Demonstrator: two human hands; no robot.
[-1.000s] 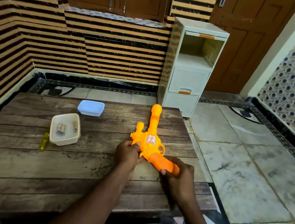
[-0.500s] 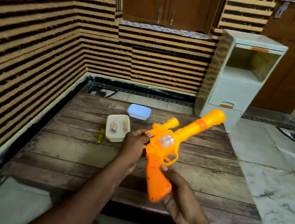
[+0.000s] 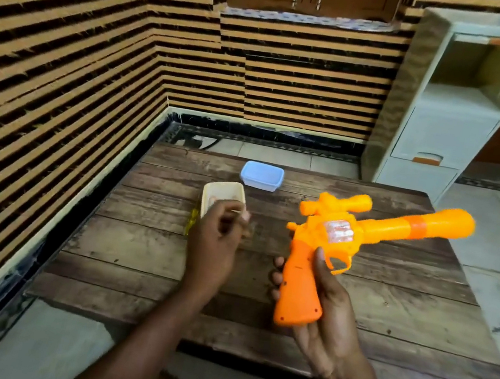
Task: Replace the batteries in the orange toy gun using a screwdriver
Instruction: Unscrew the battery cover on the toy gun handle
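The right hand (image 3: 326, 316) is holding the orange toy gun (image 3: 334, 234) by its grip. Its thumb is lying along the side near the trigger guard, and its fingertips are showing round the grip's far edge. The gun is hanging in the air above the wooden desk (image 3: 387, 313), well to the right of the open cream tub (image 3: 225, 190), with its barrel pointing right and away and its scope on top.

The left hand (image 3: 213, 249) is hovering just in front of the cream tub, overlapping the tub's near rim. Its fingers are curling loosely and blurring, so I cannot tell whether it is pinching anything.

A yellow screwdriver (image 3: 192, 222) is lying on the desk just beside the tub's left side, mostly hidden behind the left hand. A blue lidded box (image 3: 261, 175) is sitting just behind the tub, to its right. A white drawer unit (image 3: 447, 124) is standing on the floor far behind the tub, to the right.
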